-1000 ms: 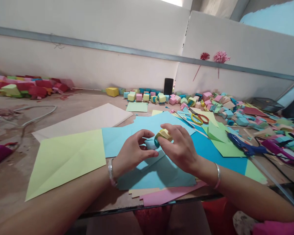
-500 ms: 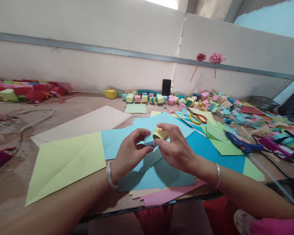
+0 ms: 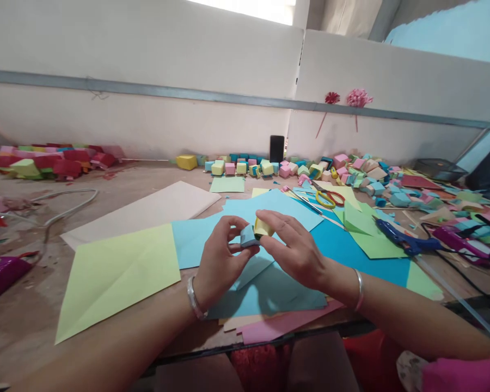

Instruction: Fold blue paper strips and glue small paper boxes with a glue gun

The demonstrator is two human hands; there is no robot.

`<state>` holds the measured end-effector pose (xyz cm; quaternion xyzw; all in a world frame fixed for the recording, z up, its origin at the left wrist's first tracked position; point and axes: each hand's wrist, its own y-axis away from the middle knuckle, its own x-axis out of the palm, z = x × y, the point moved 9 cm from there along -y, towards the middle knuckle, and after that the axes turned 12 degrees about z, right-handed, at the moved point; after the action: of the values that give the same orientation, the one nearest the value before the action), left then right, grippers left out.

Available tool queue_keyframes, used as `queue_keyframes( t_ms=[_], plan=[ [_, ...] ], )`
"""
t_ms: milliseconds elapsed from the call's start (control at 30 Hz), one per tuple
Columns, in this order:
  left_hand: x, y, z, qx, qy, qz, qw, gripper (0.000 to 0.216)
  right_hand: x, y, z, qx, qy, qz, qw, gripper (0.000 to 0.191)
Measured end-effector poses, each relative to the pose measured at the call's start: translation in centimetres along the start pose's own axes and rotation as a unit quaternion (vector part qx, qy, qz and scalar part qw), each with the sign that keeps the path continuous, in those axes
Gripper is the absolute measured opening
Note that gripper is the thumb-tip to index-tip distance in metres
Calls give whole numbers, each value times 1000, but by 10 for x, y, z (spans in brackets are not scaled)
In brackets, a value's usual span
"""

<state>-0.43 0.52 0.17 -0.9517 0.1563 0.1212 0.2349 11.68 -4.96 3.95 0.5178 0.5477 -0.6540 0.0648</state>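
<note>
Between the thumb and fingers of my left hand (image 3: 222,253) is a small light-blue paper box (image 3: 248,236). My right hand (image 3: 296,247) grips a small yellow paper box (image 3: 263,227), its fingers covering the right side of it. The two boxes meet or nearly meet; the fingers hide the exact contact. Both hands are above a pile of light-blue paper sheets (image 3: 269,294). A pale yellow-green sheet (image 3: 120,283) lies left of my left hand.
Scissors (image 3: 326,197) lie beyond my right hand, with a blue glue gun (image 3: 404,238) to the right. Small paper boxes (image 3: 240,167) line the wall beside a phone (image 3: 276,148). Heaped boxes (image 3: 57,161) stand far left. Pink paper (image 3: 286,324) lies at the front edge.
The yellow box has turned and moved slightly left, closer against the blue box. My right fingers now lie flatter over it. The view has shifted a little.
</note>
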Motion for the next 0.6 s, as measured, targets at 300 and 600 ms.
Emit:
queue_keyframes(
  t_ms=[300,600],
  plan=[
    [-1,7,-33,122,-160,15,979,24,-12,-2,-1,12,-4,-12,1000,33],
    [15,6,-35,163,-340,59,924,37,-11,-4,-12,40,-45,-18,998,34]
  ],
)
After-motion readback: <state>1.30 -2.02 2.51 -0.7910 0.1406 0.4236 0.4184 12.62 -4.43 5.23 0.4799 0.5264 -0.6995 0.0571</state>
